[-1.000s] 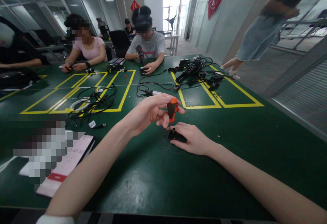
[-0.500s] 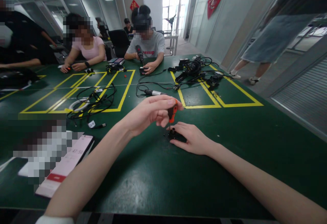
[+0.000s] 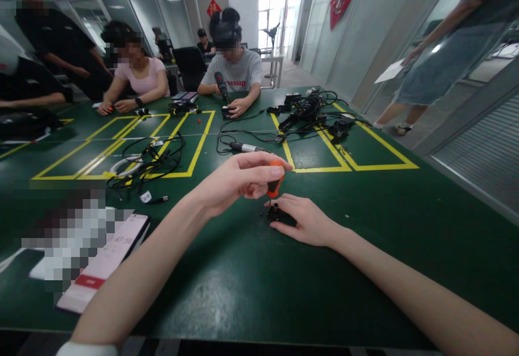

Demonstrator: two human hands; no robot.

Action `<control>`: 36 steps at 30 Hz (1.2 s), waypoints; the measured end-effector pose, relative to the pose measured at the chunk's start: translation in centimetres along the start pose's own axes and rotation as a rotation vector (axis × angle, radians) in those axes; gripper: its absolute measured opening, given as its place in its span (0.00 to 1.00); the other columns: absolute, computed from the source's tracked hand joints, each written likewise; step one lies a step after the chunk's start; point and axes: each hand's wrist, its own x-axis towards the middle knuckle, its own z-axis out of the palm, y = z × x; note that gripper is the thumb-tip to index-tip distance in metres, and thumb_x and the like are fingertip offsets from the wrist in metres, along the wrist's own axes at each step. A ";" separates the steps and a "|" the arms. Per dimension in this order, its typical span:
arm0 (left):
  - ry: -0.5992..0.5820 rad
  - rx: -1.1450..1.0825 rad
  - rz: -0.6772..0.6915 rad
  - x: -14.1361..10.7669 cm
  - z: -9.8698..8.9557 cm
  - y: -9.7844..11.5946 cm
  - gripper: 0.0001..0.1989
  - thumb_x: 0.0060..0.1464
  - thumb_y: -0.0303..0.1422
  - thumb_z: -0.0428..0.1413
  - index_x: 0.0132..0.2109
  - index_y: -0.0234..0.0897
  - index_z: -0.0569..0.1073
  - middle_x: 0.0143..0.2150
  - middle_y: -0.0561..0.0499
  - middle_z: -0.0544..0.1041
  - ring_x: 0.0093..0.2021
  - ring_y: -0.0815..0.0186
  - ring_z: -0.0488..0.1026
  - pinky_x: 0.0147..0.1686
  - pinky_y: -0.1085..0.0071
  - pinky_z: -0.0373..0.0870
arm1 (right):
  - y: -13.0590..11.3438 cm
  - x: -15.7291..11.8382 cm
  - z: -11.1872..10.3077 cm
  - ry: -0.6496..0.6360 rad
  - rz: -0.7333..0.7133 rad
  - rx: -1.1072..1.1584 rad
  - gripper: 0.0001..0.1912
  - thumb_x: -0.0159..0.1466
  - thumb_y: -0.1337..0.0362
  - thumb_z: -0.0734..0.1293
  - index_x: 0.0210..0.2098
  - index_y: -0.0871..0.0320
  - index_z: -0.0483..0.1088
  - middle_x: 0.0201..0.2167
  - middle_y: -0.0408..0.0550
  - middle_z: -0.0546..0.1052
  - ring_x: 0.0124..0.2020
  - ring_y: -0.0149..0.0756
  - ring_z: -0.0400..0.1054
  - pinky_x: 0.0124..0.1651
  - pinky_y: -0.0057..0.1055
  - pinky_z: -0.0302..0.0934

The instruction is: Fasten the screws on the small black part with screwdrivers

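Note:
My left hand is closed around the handle of an orange and black screwdriver, which stands nearly upright. The thin shaft points down onto a small black part lying on the green table. On the part's right side, my right hand grips it between thumb and fingers, low against the tabletop. A short dark post rises from the part beside the shaft. Whether the tip sits in a screw is too small to tell.
Black cables lie left of centre, a larger cable heap at the back right. A silver and black tool lies beyond my left hand. A phone lies front left. People sit across the table; one person stands at the right.
The fingers and thumb of my left hand have shifted on the screwdriver, and its handle has turned. My right hand has stayed in place. People at the far left and right have moved.

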 end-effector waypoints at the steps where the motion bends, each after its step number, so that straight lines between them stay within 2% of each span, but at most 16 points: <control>1: 0.003 0.003 0.004 0.0 0.0 0.0 0.19 0.49 0.40 0.71 0.42 0.31 0.80 0.31 0.54 0.75 0.22 0.78 0.63 0.21 0.77 0.53 | 0.0 0.0 0.0 0.001 0.000 0.001 0.11 0.71 0.62 0.68 0.52 0.57 0.71 0.45 0.56 0.82 0.44 0.46 0.78 0.45 0.41 0.74; 4: -0.013 -0.020 0.018 0.3 -0.2 -0.1 0.19 0.53 0.43 0.67 0.42 0.32 0.77 0.42 0.46 0.83 0.23 0.75 0.69 0.24 0.75 0.63 | 0.0 0.0 0.1 0.002 -0.001 0.003 0.11 0.71 0.62 0.68 0.51 0.58 0.71 0.44 0.56 0.82 0.43 0.45 0.78 0.45 0.40 0.73; 6: -0.037 -0.048 0.021 0.4 -0.3 -0.2 0.19 0.56 0.46 0.64 0.42 0.33 0.75 0.47 0.42 0.84 0.23 0.73 0.73 0.26 0.73 0.68 | 0.1 0.0 0.1 0.009 -0.006 0.002 0.11 0.71 0.62 0.68 0.51 0.59 0.71 0.43 0.56 0.82 0.43 0.45 0.77 0.44 0.40 0.73; 11: 0.006 -0.034 0.003 0.4 -0.3 -0.2 0.18 0.55 0.42 0.66 0.46 0.35 0.75 0.40 0.47 0.83 0.23 0.74 0.72 0.23 0.78 0.63 | 0.1 0.0 0.2 0.011 -0.017 0.002 0.11 0.71 0.62 0.68 0.51 0.58 0.71 0.45 0.57 0.82 0.44 0.46 0.78 0.45 0.41 0.74; 14: 0.037 -0.032 0.007 0.2 -0.1 -0.1 0.23 0.51 0.39 0.69 0.53 0.36 0.78 0.37 0.51 0.79 0.24 0.77 0.68 0.22 0.79 0.59 | 0.1 0.0 0.1 0.003 -0.006 0.003 0.12 0.70 0.62 0.68 0.52 0.58 0.72 0.47 0.56 0.83 0.45 0.46 0.78 0.46 0.42 0.74; 17: 0.044 -0.016 0.015 0.1 0.0 0.0 0.21 0.49 0.39 0.71 0.48 0.33 0.81 0.32 0.54 0.74 0.23 0.78 0.64 0.21 0.79 0.54 | 0.0 0.0 0.0 0.000 -0.005 0.001 0.12 0.71 0.62 0.68 0.52 0.58 0.72 0.46 0.56 0.83 0.45 0.46 0.78 0.46 0.42 0.74; 19: 0.042 -0.007 0.022 0.1 0.0 0.0 0.19 0.49 0.40 0.70 0.43 0.31 0.81 0.29 0.54 0.73 0.22 0.78 0.64 0.21 0.78 0.55 | 0.0 0.0 0.0 -0.004 -0.003 0.000 0.12 0.71 0.62 0.68 0.52 0.58 0.72 0.46 0.56 0.83 0.45 0.46 0.78 0.46 0.42 0.74; 25: -0.010 -0.052 0.014 0.5 -0.2 -0.1 0.20 0.56 0.47 0.64 0.40 0.33 0.74 0.40 0.46 0.82 0.21 0.73 0.72 0.22 0.75 0.65 | 0.1 0.0 0.1 0.013 -0.016 0.007 0.11 0.70 0.63 0.69 0.51 0.59 0.71 0.43 0.56 0.82 0.43 0.46 0.77 0.43 0.40 0.73; 28: 0.005 -0.031 0.009 0.5 -0.3 -0.2 0.18 0.56 0.45 0.65 0.41 0.35 0.71 0.38 0.48 0.82 0.22 0.72 0.74 0.21 0.77 0.64 | 0.0 0.0 0.1 0.015 -0.018 0.004 0.11 0.70 0.64 0.69 0.50 0.59 0.71 0.42 0.55 0.82 0.42 0.45 0.77 0.43 0.39 0.73; 33: 0.028 -0.028 0.014 0.2 -0.1 -0.1 0.24 0.54 0.41 0.68 0.54 0.35 0.77 0.38 0.51 0.79 0.22 0.78 0.67 0.21 0.78 0.58 | -0.1 0.1 0.0 0.010 -0.015 -0.003 0.11 0.71 0.63 0.68 0.51 0.59 0.71 0.45 0.56 0.83 0.44 0.46 0.78 0.45 0.41 0.74; 36: 0.040 -0.025 0.017 0.1 0.0 0.0 0.23 0.51 0.41 0.70 0.51 0.33 0.80 0.32 0.55 0.73 0.23 0.78 0.64 0.20 0.79 0.52 | -0.1 0.0 0.0 0.000 -0.010 -0.003 0.11 0.71 0.62 0.68 0.52 0.59 0.71 0.46 0.56 0.83 0.44 0.47 0.78 0.45 0.42 0.74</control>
